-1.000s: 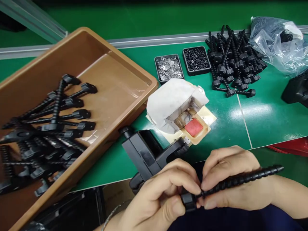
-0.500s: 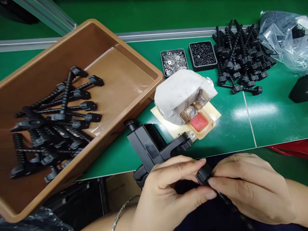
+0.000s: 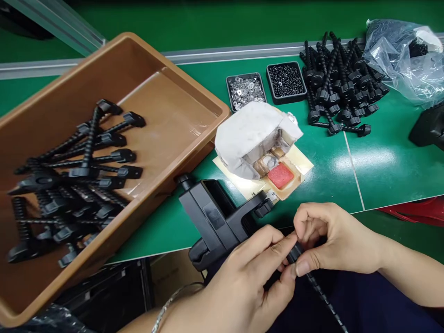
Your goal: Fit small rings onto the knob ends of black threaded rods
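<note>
A black ribbed rod with a block-like head slants down to the right in front of my dark clothing. My left hand is closed, thumb and fingers pinching the head end, which they partly cover. The right hand is also closed on that end, its thumb against the head and its curled index finger meeting my left fingertips. Whether a smaller part sits between the fingertips is hidden. Just left of my hands is a black clamp-like device with knobs, at the table's front edge.
A brown bin with several similar rods stands left. A white fixture with a red pad sits mid-table. Behind it are a tray of washers and a tray of black screws. Piled rods and a plastic bag lie right.
My right hand has turned, its index finger now curled above the rod's head, its thumb below. More of the shaft shows. The view has shifted slightly.
</note>
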Demonstrator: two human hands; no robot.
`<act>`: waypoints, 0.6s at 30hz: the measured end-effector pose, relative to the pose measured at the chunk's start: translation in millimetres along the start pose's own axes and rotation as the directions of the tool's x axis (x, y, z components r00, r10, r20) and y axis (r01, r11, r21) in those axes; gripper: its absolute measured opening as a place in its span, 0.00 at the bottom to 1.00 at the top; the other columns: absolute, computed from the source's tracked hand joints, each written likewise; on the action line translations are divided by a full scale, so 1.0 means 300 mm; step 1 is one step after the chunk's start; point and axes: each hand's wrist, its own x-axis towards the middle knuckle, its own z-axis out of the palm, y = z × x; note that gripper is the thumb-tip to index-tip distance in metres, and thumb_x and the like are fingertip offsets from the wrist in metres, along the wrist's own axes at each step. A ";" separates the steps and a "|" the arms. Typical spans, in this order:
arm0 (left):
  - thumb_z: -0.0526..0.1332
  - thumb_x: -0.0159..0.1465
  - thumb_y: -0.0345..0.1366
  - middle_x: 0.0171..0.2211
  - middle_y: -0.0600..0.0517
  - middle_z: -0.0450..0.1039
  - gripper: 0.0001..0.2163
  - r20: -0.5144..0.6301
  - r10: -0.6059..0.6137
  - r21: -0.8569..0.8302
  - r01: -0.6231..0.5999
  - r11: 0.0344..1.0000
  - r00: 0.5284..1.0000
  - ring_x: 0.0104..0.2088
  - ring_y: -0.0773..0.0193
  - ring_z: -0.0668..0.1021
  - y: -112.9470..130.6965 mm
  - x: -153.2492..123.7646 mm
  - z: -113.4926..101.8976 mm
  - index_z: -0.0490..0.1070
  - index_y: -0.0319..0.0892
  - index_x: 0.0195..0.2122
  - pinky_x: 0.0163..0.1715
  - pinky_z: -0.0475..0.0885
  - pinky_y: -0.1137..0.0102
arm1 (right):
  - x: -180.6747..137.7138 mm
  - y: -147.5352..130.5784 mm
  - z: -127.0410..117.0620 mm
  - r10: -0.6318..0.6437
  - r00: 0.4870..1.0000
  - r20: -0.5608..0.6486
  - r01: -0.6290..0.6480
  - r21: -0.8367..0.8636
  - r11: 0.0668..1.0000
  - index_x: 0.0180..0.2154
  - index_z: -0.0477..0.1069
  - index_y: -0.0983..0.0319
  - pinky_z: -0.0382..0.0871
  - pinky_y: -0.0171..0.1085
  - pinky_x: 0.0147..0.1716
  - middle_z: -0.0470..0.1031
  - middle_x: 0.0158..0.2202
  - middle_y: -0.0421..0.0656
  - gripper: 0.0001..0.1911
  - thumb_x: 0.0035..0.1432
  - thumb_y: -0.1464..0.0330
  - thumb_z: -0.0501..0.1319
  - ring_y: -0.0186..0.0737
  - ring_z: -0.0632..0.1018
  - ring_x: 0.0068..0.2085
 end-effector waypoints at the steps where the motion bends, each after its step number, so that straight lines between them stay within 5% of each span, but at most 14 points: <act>1: 0.57 0.67 0.23 0.35 0.51 0.67 0.20 0.016 0.005 0.010 -0.005 1.000 1.000 0.31 0.69 0.73 0.001 0.000 -0.003 0.66 0.40 0.60 0.32 0.75 0.78 | 0.001 0.000 -0.001 -0.040 0.999 0.002 0.040 -0.027 0.999 0.31 0.63 0.64 0.67 0.24 0.24 0.70 0.24 0.35 0.23 0.48 0.65 0.77 0.26 0.71 0.24; 6: 0.57 0.67 0.22 0.36 0.52 0.67 0.20 -0.011 0.022 -0.007 -0.022 1.000 1.000 0.32 0.71 0.74 0.004 -0.003 -0.013 0.66 0.42 0.59 0.35 0.75 0.81 | -0.003 0.020 -0.021 -0.338 0.939 0.057 0.343 -0.216 0.914 0.34 0.67 0.66 0.65 0.22 0.23 0.70 0.24 0.36 0.10 0.59 0.73 0.69 0.24 0.72 0.22; 11: 0.58 0.66 0.21 0.37 0.51 0.69 0.17 0.019 0.015 -0.032 -0.014 0.999 1.000 0.34 0.71 0.75 0.001 -0.003 -0.016 0.69 0.41 0.55 0.39 0.75 0.82 | -0.003 0.034 -0.043 -0.588 0.795 0.151 0.597 -0.367 0.713 0.38 0.76 0.67 0.71 0.25 0.29 0.73 0.32 0.42 0.02 0.62 0.75 0.68 0.27 0.75 0.29; 14: 0.59 0.65 0.20 0.38 0.51 0.70 0.17 0.020 0.028 -0.040 -0.027 0.999 0.999 0.34 0.70 0.75 -0.002 -0.003 -0.019 0.70 0.42 0.53 0.37 0.74 0.81 | -0.006 0.034 -0.051 -0.641 0.732 0.230 0.668 -0.427 0.610 0.39 0.78 0.68 0.70 0.27 0.31 0.72 0.34 0.44 0.03 0.64 0.76 0.65 0.28 0.74 0.31; 18: 0.60 0.66 0.22 0.38 0.51 0.71 0.17 0.032 -0.027 -0.079 0.030 0.996 0.999 0.34 0.71 0.75 0.000 0.000 -0.018 0.71 0.43 0.54 0.37 0.74 0.81 | -0.004 0.052 -0.058 -0.629 0.739 0.240 0.656 -0.469 0.592 0.41 0.77 0.68 0.71 0.27 0.32 0.71 0.35 0.44 0.04 0.64 0.76 0.65 0.28 0.74 0.32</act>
